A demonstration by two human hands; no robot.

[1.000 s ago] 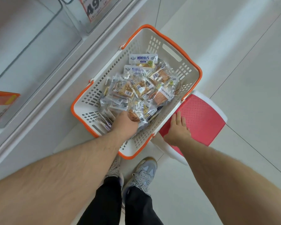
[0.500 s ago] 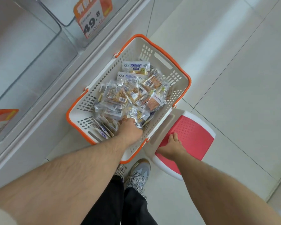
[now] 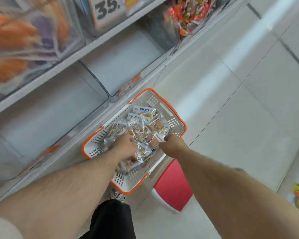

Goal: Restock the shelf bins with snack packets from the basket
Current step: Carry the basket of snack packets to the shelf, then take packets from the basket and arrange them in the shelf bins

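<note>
Right, both hands are down in the basket (image 3: 177, 125), and that makes sense: the white-and-orange shopping basket sits on the floor tight against the foot of the shelving, so the reach up to the bins is short. The left hand (image 3: 125, 145) is buried in the pile of snack packets (image 3: 140, 133) at about 9 o'clock of the heap, fingers curled down into the clear wrappers, a clenched grip that looks to be gathering a bunch, though exactly how many packets it has I cannot tell. The right hand (image 3: 172, 144) comes in from 3 o'clock and pinches the edge of 1 orange-toned packet (image 3: 154, 140) between fingertips and thumb, lifting its corner off the heap.

Two hands at once suggests a bigger scoop per trip. The packets are loose and slippery film, so a pinch on a sealed edge is the sure way to hold one.

Up at 11 o'clock from the basket, the lower-shelf clear bin (image 3: 102, 73) shows bare bottom behind its orange price tag (image 3: 130, 83), the likely target. Above it, the upper shelf carries a bin with a "35" price card (image 3: 107, 9) and red packets (image 3: 188, 14) at 1 o'clock. A red stool (image 3: 173, 185) sits at 5 o'clock, touching the basket's corner.
</note>
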